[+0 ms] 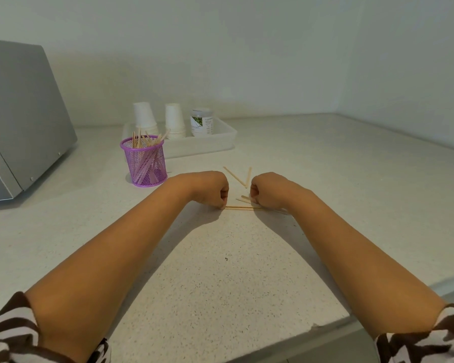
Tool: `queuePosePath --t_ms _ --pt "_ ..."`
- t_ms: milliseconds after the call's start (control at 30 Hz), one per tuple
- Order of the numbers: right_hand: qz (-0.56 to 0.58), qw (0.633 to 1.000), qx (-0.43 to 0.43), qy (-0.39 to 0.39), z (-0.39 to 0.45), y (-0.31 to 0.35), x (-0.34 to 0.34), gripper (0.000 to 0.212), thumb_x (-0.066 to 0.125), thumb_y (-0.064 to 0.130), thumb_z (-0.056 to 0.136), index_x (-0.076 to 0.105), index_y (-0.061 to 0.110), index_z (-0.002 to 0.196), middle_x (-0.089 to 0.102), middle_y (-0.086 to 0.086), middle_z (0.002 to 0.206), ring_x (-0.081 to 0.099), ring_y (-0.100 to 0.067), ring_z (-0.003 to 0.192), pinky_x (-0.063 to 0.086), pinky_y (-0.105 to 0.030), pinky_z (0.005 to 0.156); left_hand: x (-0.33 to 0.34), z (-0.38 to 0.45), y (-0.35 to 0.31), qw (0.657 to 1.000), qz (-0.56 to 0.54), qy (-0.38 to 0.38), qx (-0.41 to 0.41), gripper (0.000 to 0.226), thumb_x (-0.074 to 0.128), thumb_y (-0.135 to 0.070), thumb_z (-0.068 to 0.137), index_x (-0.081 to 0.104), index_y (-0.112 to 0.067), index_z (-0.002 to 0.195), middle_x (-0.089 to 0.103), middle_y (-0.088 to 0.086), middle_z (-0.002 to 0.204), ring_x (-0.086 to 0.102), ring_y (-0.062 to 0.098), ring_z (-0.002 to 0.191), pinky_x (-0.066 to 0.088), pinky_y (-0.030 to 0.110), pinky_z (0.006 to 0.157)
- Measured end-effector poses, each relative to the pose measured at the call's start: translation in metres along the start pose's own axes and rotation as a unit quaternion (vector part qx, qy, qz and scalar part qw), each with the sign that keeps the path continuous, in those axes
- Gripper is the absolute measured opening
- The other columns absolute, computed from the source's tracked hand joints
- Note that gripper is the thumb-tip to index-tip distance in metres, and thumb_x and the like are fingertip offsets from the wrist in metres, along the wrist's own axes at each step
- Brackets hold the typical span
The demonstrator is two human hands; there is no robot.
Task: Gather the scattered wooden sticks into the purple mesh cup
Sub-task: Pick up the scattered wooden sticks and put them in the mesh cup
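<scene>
The purple mesh cup (145, 160) stands upright on the pale counter, left of centre, with several wooden sticks leaning inside it. Two loose sticks (236, 176) form a V on the counter just beyond my hands. More sticks (238, 208) lie flat between my hands. My left hand (212, 190) is curled, its fingertips pinching the left end of those flat sticks. My right hand (265, 192) is curled too, pressing down on the sticks at their right end; a few short stick ends show beside its fingers.
A clear plastic tray (220, 142) behind the cup holds two stacks of white paper cups (174, 121) and a small jar (201, 122). A grey machine (19, 121) fills the far left. The counter edge (299, 336) runs near my elbows.
</scene>
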State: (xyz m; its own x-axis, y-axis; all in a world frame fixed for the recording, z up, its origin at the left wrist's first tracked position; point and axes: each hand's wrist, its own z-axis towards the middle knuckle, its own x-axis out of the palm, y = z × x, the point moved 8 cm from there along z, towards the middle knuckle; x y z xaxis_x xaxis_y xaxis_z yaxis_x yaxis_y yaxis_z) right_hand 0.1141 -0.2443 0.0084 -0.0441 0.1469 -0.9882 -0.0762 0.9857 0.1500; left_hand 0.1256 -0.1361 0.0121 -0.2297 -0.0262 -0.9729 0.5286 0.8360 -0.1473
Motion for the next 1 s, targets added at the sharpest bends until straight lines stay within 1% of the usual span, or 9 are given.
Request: queuePosePath --t_ms 100,300,367,433,600,667,833,933,1000 --pt "0.031 0.999 -0.008 -0.011 -0.002 0.001 -0.002 0.030 0.048 0.008 0.092 0.062 0.001 0.117 0.063 -0.016 0.120 0.060 -0.029 0.107 0.048 -0.035 0.093 0.000 0.000 0.000 1.000 0.014 0.002 0.001 0.012 0.059 -0.019 0.087 0.064 -0.010 0.092 0.058 0.002 0.087 0.051 0.018 0.078 0.039 0.022 0.062" --pt "0.235 0.961 0.061 -0.134 -0.004 -0.036 -0.042 0.029 0.040 0.008 0.096 0.067 0.005 0.108 0.065 -0.011 0.118 0.062 -0.021 0.093 0.049 -0.031 0.085 0.000 -0.001 -0.001 1.000 0.015 -0.003 0.015 0.005 0.063 -0.019 0.082 0.060 -0.015 0.081 0.055 -0.005 0.078 0.052 0.014 0.074 0.042 0.021 0.064" --pt "0.365 0.909 0.113 -0.164 -0.009 -0.058 -0.051 0.024 0.037 0.006 0.096 0.061 0.004 0.099 0.064 -0.019 0.102 0.062 -0.023 0.081 0.053 -0.036 0.079 -0.005 -0.002 -0.001 0.999 0.008 -0.025 0.021 0.009 0.065 -0.017 0.080 0.057 -0.016 0.076 0.052 -0.008 0.073 0.049 0.010 0.067 0.038 0.018 0.058" --pt "0.417 0.883 0.175 -0.128 -0.010 -0.075 -0.045 0.019 0.036 0.003 0.097 0.053 0.002 0.088 0.056 -0.014 0.078 0.053 -0.017 0.061 0.049 -0.028 0.061 -0.012 -0.004 0.000 0.998 -0.016 -0.052 0.023 0.012 0.064 -0.012 0.078 0.056 -0.015 0.071 0.052 -0.007 0.070 0.047 0.008 0.061 0.036 0.017 0.053" --pt "0.162 0.965 0.205 -0.029 -0.011 -0.086 -0.038 0.026 0.041 0.012 0.097 0.053 0.001 0.078 0.048 -0.011 0.068 0.036 -0.017 0.052 0.029 -0.025 0.051 -0.021 -0.004 0.007 0.990 -0.108 -0.084 0.025 0.012 0.063 0.003 0.077 0.058 -0.008 0.073 0.068 0.007 0.073 0.068 0.024 0.069 0.058 0.035 0.068" --pt "0.112 0.972 0.206 0.010 -0.017 -0.087 -0.038 0.038 0.049 0.021 0.096 0.044 0.005 0.062 0.043 -0.005 0.062 0.035 -0.016 0.052 0.029 -0.024 0.051 -0.024 -0.002 0.012 0.981 -0.169 -0.097 0.015 0.011 0.059 0.004 0.082 0.059 -0.006 0.084 0.072 0.017 0.083 0.070 0.026 0.071 0.060 0.040 0.075" --pt "0.098 0.952 0.259 0.130 -0.033 -0.112 -0.025 0.031 0.069 0.027 0.084 0.051 0.010 0.067 0.064 0.004 0.056 0.044 -0.013 0.055 0.039 -0.029 0.070 -0.024 0.000 0.022 0.957 -0.263 -0.115 -0.028 0.048 0.057 0.006 0.086 0.049 -0.003 0.132 0.070 0.023 0.092 0.066 0.020 0.065 0.058 0.033 0.075" --pt "0.056 0.943 0.265 0.192 -0.041 -0.109 -0.017 0.025 0.070 0.025 0.084 0.059 0.010 0.067 0.061 0.007 0.038 0.047 -0.013 0.060 0.039 -0.027 0.066 -0.024 0.000 0.029 0.937 -0.326 -0.114 -0.054 0.036 0.053 0.010 0.087 0.057 0.003 0.122 0.067 0.019 0.084 0.063 0.019 0.064 0.058 0.024 0.067" --pt "0.014 0.958 0.246 0.149 -0.032 -0.099 -0.021 0.027 0.074 0.029 0.079 0.060 0.006 0.076 0.065 0.000 0.063 0.056 -0.020 0.078 0.044 -0.031 0.078 -0.025 -0.001 0.034 0.920 -0.368 -0.115 -0.068 0.027 0.052 0.011 0.087 0.063 0.004 0.110 0.064 0.013 0.077 0.061 0.017 0.063 0.057 0.017 0.059"
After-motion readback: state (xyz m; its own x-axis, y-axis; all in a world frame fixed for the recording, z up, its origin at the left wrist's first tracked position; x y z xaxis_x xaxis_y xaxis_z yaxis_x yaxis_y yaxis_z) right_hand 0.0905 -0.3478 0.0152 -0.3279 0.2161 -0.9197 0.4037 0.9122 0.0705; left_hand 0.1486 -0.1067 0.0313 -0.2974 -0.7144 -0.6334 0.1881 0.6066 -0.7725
